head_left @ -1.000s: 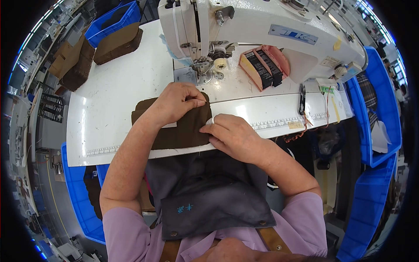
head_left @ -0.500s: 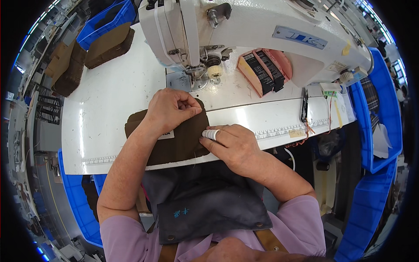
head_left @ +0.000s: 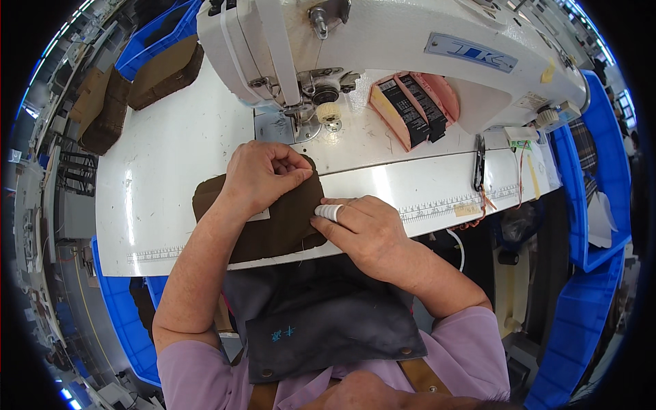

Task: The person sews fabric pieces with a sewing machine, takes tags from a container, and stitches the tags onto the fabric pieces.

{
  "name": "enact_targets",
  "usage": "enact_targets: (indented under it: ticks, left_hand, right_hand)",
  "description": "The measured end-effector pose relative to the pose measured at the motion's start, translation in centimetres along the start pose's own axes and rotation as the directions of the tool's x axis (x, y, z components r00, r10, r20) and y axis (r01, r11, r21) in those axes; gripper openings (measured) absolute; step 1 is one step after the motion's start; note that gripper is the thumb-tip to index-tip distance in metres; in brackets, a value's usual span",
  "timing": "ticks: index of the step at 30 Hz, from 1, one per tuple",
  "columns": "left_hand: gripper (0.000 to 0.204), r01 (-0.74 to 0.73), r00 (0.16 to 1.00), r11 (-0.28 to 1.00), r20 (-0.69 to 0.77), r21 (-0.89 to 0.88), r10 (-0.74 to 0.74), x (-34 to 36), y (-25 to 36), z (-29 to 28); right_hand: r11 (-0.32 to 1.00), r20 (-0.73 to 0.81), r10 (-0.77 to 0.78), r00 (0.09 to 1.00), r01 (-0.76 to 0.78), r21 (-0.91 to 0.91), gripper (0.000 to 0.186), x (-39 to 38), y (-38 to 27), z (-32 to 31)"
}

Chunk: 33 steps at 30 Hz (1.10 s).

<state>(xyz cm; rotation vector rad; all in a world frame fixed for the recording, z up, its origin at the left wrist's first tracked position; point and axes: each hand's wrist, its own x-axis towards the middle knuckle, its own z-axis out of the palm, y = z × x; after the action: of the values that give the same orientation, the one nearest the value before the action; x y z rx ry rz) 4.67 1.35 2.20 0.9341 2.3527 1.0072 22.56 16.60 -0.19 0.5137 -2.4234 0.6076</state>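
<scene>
A dark olive-brown fabric piece (head_left: 282,225) with a pale label, partly covered by my left hand, lies on the white table (head_left: 166,171) in front of the sewing machine (head_left: 478,61). My left hand (head_left: 263,179) grips its upper right corner, thumb and fingertips pinched together. My right hand (head_left: 362,236) has bent fingers on the fabric's right edge, one wrapped in white tape, thumb and fingertips closed on that edge. Both hands are just below the metal needle plate (head_left: 274,126).
Two stacks of brown pieces (head_left: 164,75) sit at the back left beside a blue bin (head_left: 150,34). Pink pieces with black strips (head_left: 412,104) lie under the machine arm, black thread snips (head_left: 479,164) right of them. More blue bins (head_left: 608,164) flank the table.
The view has shifted, putting the table edge lower. My hands and the fabric appear slightly lower, both still gripping it. The tape on my right finger shows more fully.
</scene>
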Motion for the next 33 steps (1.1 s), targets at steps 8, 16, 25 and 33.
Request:
enact_targets:
  ticks: [8, 16, 25, 33]
  left_hand:
    - [0.010, 0.008, 0.999, 1.000, -0.041, -0.025, -0.009, -0.3, 0.3, 0.3]
    - [0.025, -0.463, 0.803, 0.714, -0.091, 0.526, 0.588, -4.0, 0.4, 2.1]
    - [0.039, -0.362, 0.870, 0.786, -0.120, 0.501, 0.477, -1.4, -2.1, 0.1]
    - [0.037, -0.405, 0.854, 0.773, -0.099, 0.488, 0.511, 1.5, -2.9, -0.8]
  right_hand:
    - [1.000, 0.035, -0.004, 0.999, 0.004, -0.003, 0.027, 0.0, 0.2, -0.1]
    - [0.998, 0.090, -0.058, 0.994, 0.057, 0.008, 0.027, 0.7, 1.0, -0.3]
    - [0.980, 0.286, -0.148, 0.947, 0.178, -0.083, 0.010, 5.4, 4.1, 0.6]
    - [0.985, 0.196, -0.100, 0.976, 0.125, -0.122, 0.028, 5.8, 5.9, 1.6]
